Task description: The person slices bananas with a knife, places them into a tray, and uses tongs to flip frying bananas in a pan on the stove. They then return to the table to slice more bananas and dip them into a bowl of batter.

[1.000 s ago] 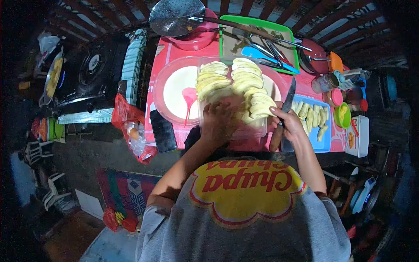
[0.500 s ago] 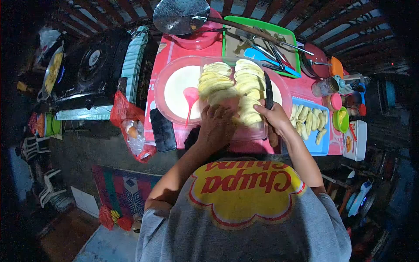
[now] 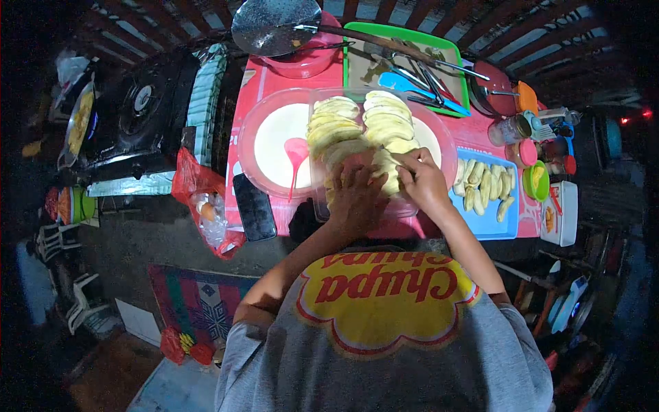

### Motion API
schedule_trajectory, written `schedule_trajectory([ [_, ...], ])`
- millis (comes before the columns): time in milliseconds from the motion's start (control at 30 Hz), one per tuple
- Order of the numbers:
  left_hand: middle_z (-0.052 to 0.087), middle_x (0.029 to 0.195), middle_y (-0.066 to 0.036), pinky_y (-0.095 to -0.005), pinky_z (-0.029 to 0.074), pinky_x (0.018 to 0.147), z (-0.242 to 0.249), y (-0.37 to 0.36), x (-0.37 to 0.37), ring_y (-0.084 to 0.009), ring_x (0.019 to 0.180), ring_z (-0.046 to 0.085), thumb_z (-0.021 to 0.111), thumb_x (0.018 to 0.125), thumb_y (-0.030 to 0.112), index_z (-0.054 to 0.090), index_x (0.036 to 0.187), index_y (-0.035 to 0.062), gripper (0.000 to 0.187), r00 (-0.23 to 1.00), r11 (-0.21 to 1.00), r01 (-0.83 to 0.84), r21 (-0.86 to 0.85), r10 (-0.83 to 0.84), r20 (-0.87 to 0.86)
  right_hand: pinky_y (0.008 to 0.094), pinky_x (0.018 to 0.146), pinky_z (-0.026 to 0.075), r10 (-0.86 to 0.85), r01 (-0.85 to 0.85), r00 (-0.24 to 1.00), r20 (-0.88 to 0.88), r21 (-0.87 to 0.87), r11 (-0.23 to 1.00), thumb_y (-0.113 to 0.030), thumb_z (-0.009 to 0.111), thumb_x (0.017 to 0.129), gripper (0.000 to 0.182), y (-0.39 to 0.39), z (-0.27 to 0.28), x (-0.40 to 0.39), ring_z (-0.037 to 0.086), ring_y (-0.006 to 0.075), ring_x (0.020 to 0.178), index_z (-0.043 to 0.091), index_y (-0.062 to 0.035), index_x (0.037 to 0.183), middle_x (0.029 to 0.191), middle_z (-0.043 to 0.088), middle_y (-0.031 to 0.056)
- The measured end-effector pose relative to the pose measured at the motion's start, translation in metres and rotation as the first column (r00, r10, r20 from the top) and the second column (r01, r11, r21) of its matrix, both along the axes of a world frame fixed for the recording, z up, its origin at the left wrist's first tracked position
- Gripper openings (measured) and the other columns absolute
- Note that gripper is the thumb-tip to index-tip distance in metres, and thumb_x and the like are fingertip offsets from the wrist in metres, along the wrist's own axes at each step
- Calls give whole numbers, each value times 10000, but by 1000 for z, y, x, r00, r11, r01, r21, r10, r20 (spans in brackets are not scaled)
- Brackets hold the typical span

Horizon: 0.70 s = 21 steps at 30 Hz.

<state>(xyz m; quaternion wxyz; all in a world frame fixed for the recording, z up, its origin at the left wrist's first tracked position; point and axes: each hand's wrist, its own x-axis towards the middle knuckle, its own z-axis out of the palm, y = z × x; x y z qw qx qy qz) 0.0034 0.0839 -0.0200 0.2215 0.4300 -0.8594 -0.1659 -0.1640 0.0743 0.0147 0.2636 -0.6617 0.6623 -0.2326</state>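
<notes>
Peeled bananas, cut into fans, lie in two rows (image 3: 388,120) in a clear plastic container (image 3: 311,180). The container rests over two round basins of pale batter (image 3: 278,141). My left hand (image 3: 357,199) lies over the near end of the rows, fingers spread and slightly blurred. My right hand (image 3: 427,182) is curled at the right row, its fingers closed on a banana (image 3: 386,165) near the container's right edge. A pink ladle (image 3: 296,151) leans in the left basin. No knife shows in either hand now.
Whole peeled bananas fill a blue tray (image 3: 498,230) at right. A green tray (image 3: 405,31) with utensils and a wok (image 3: 276,27) stand behind. A phone (image 3: 254,206) and a red bag (image 3: 192,182) lie left, near a stove (image 3: 141,130). Jars (image 3: 509,130) stand far right.
The black knife in my right hand has gone from view. My right hand has moved in over the banana row. My left hand has shifted slightly right and nearer my body.
</notes>
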Motion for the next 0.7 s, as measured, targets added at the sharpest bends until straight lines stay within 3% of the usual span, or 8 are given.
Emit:
schedule_trajectory([
  [100, 435, 1086, -90, -504, 141, 951, -1, -2, -1, -299, 1080, 336, 580, 684, 302, 494, 1074, 120, 439, 1000, 1000, -24, 8, 24, -6, 340, 653, 443, 17, -21, 995, -96, -39, 999, -141, 587, 729, 276, 1, 4, -2, 532, 272, 757, 561, -83, 997, 861, 483, 123],
  [200, 430, 1078, -84, -496, 161, 939, -1, -4, 1, -296, 1073, 335, 584, 680, 294, 491, 1064, 122, 431, 999, 1000, -15, -12, 15, -48, 305, 561, 437, -227, 197, 947, 229, 147, 969, -161, 543, 787, 249, 12, 12, -17, 522, 161, 596, 543, -23, 994, 712, 513, 84],
  [267, 421, 1087, -82, -483, 183, 925, 0, -5, 1, -293, 1068, 333, 586, 676, 281, 472, 1070, 123, 440, 998, 1000, -16, -16, 15, -62, 247, 460, 398, -485, 185, 687, 541, 515, 837, -171, 530, 807, 241, 30, 24, -28, 455, 94, 480, 530, -25, 998, 644, 509, 30],
  [333, 418, 1098, -85, -483, 184, 925, 1, -7, 1, -293, 1071, 330, 585, 677, 279, 460, 1081, 123, 451, 999, 1000, -1, 4, 1, -53, 212, 411, 351, -696, 212, 395, 600, 678, 704, -114, 526, 805, 219, 59, 18, -30, 379, 62, 442, 496, -41, 1009, 612, 466, -15],
  [400, 414, 1109, -89, -483, 184, 924, 3, -6, -2, -294, 1074, 327, 585, 678, 276, 447, 1093, 124, 463, 998, 999, 24, 33, -22, -53, 206, 452, 360, -756, 217, 318, 572, 732, 646, -114, 524, 808, 215, 89, 9, -27, 413, 62, 486, 494, -51, 1012, 651, 492, -4],
  [500, 413, 1126, -105, -482, 204, 917, 0, -8, -1, -304, 1089, 326, 584, 689, 282, 451, 1097, 129, 456, 999, 998, 28, 61, -27, -18, 222, 507, 398, -483, 189, 597, 641, 473, 861, -151, 503, 834, 226, 125, -23, -31, 510, 85, 597, 475, -48, 1033, 703, 527, 17],
  [600, 417, 1129, -111, -489, 228, 894, -3, -8, -2, -314, 1083, 341, 593, 684, 266, 478, 1069, 113, 430, 1000, 1000, 24, 7, -24, -10, 212, 552, 402, -530, 350, 664, 528, 407, 844, -158, 479, 849, 227, 133, -24, -35, 506, 64, 626, 461, -49, 1047, 759, 541, 45],
  [700, 414, 1139, -119, -505, 230, 885, -3, -10, -5, -322, 1081, 350, 609, 675, 232, 496, 1045, 94, 410, 999, 999, 20, 47, -18, -39, 343, 738, 416, -595, 576, 804, 20, 227, 785, -115, 489, 798, 399, 128, -33, -70, 525, 273, 834, 363, -12, 1162, 956, 524, 183],
])
